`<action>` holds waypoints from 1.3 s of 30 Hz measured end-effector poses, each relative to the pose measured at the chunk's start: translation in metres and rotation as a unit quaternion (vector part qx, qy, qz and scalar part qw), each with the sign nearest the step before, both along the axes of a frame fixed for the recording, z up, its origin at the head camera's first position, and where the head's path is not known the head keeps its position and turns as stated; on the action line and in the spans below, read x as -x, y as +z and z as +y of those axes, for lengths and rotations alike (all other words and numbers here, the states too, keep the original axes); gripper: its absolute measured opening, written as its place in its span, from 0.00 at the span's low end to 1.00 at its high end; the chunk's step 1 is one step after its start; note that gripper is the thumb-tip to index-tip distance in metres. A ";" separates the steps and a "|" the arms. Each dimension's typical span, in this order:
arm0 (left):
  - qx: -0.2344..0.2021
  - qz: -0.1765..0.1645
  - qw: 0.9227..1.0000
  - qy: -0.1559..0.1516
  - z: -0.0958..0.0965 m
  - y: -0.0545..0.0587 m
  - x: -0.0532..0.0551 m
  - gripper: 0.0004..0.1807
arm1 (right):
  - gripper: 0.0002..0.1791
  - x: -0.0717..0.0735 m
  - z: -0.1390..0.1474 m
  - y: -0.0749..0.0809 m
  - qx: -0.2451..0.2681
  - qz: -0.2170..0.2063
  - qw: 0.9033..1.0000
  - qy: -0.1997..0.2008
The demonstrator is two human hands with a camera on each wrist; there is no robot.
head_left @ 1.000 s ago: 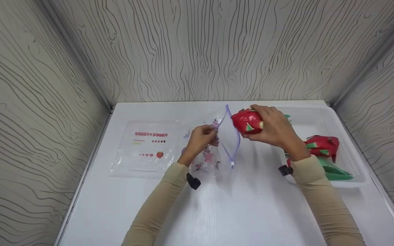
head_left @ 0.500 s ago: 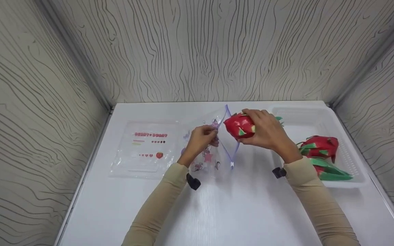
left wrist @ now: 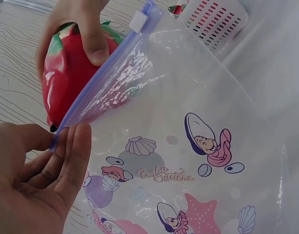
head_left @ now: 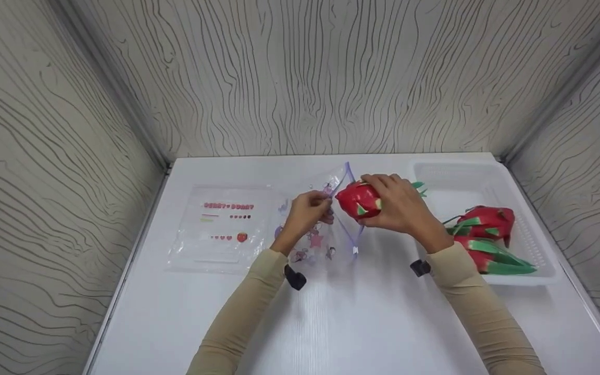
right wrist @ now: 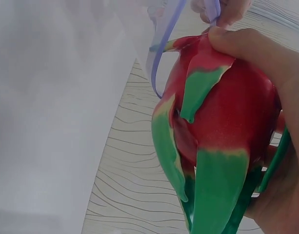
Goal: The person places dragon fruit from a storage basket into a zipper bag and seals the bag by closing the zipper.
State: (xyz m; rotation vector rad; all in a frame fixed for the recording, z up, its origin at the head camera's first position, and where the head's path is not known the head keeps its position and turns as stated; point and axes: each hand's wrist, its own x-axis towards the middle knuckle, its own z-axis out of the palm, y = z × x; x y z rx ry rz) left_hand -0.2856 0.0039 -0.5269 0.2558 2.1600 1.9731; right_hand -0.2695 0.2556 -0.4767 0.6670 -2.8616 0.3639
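Note:
My left hand (head_left: 308, 211) pinches the purple-edged mouth of a clear zip bag (left wrist: 203, 161), printed with cartoon oysters, shells and a starfish. The mouth gapes, and its white slider (left wrist: 139, 22) sits at one end. In my right hand (head_left: 399, 205) is a red dragon fruit (head_left: 358, 200) with green-tipped scales, its pointed end at the bag's opening. Seen from the right wrist, the thumb lies along the top of the dragon fruit (right wrist: 222, 107) and the purple rim (right wrist: 164, 53) runs right beside it.
A white plastic basket (head_left: 532, 229) on the right holds more dragon fruit (head_left: 487, 224). Flat on the table to the left lies another clear bag (head_left: 216, 224) with red lettering and hearts. Patterned panels (head_left: 300, 78) enclose the white table (head_left: 362, 323) at the back and sides.
My right hand has carried the dragon fruit leftward and slightly nearer to me, up to the bag's mouth. The left hand keeps its place on the rim.

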 end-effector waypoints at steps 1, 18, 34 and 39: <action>0.000 -0.001 1.000 0.001 0.000 0.000 0.000 0.14 | 0.56 -0.001 -0.001 0.000 -0.001 -0.001 1.000 0.001; -0.003 0.008 1.000 -0.005 0.006 0.000 0.000 0.13 | 0.55 -0.007 -0.010 -0.014 -0.040 0.006 0.999 0.022; 0.023 0.020 0.999 0.012 0.009 0.002 0.000 0.12 | 0.53 -0.008 -0.019 -0.024 -0.082 0.023 0.996 0.031; 0.018 0.029 0.999 0.015 0.011 0.004 -0.001 0.11 | 0.54 -0.008 -0.022 -0.027 -0.093 0.007 0.995 0.024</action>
